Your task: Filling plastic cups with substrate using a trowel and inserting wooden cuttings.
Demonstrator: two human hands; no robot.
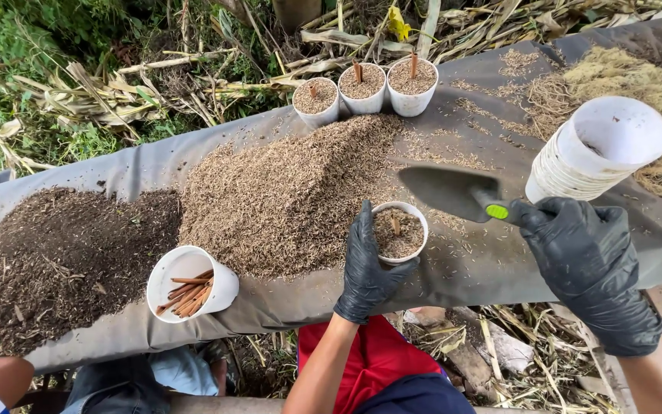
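My left hand (368, 264), in a black glove, grips a small white cup (399, 232) filled with brown husk and holding a short stick upright. The cup rests on the grey sheet (155, 165) beside a big pile of husk (285, 195). My right hand (588, 264), also gloved, holds a dark trowel (453, 193) by its green-tipped handle; the empty blade hovers just right of the cup. Three filled white cups (365, 90), each with a stick, stand in a row at the sheet's far edge.
A tilted white cup of brown sticks (191, 287) lies near the front edge. A dark soil pile (55, 257) lies at left. A stack of empty white cups (595, 149) lies at right beside a fibrous pile (626, 77). Dry stalks and grass surround the table.
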